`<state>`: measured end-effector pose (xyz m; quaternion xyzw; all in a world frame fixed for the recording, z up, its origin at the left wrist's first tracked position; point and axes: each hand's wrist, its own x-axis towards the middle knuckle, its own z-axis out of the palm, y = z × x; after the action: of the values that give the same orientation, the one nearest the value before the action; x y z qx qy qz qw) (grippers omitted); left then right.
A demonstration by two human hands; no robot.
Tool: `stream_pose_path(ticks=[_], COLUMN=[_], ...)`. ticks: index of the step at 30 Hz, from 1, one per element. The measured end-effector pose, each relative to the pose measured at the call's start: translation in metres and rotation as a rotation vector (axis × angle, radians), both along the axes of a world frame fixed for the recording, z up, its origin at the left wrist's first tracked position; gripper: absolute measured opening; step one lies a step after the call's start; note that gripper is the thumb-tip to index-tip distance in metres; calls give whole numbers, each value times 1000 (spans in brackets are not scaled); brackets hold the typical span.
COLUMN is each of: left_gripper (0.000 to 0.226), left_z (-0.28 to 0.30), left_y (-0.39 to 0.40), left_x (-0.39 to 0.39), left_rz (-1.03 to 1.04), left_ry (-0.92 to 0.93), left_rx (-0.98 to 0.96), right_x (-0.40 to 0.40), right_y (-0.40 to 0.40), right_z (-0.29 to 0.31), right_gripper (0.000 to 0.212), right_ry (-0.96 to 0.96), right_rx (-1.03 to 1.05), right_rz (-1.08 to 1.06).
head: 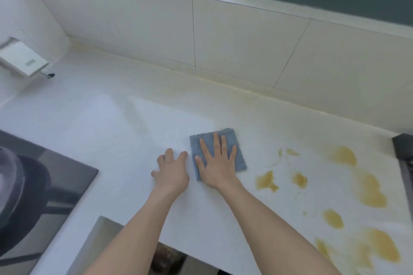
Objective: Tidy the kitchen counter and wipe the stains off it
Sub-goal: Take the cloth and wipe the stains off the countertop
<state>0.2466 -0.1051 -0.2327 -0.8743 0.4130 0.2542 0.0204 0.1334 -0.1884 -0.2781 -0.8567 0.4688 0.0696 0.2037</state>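
A: Where's the cloth rn?

B: Small square blue-grey folded cloth [218,152] lies flat on the white stone kitchen counter [111,123], approx mid-frame. Right hand [215,163] presses on top of it, palm down, fingers straight & spread wide, tips pointing toward the cream tiled back wall [245,42].

A: And the left?

B: Left hand [171,169] rests on bare counter just beside the cloth's left edge. Fingers loosely bent, tips on the surface, holding nothing. Can't tell if it touches the cloth.

A: Stains?

B: Yellow-brown blotchy stains [366,187] to the right of the cloth, a scatter running from near the cloth out to the counter's right end & down to the front edge. Nearest blotch [267,181] sits near the right wrist, apart from the cloth. Cloth covers none of them.

A: Other stuff?

B: Dark glass cooktop [67,174] at left w/ a dark round pan [17,185] on it. White box-shaped unit [23,58] on the left wall. Dark object [403,145] at far right edge, too cropped to ID.
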Motion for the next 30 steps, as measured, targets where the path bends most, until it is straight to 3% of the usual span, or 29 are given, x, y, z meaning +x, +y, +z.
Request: stream_pose_path(ticks=[7, 12, 23, 30], left_gripper=[55, 56, 56, 51], left_z=[13, 13, 6, -1], left_y=[80, 97, 57, -2], left_x=[-35, -83, -118, -108], left_rz=[-109, -219, -388, -304], left_ry=[12, 31, -39, -77], left_rx=[8, -9, -8, -20], right_x=[-59, -111, -147, -138], right_y=[124, 164, 149, 89], right_z=[3, 5, 2, -3], right_gripper=[63, 62, 63, 60], right_ry=[-41, -1, -8, -53], right_rx=[10, 8, -26, -46], right_rz=[-60, -171, -409, -489])
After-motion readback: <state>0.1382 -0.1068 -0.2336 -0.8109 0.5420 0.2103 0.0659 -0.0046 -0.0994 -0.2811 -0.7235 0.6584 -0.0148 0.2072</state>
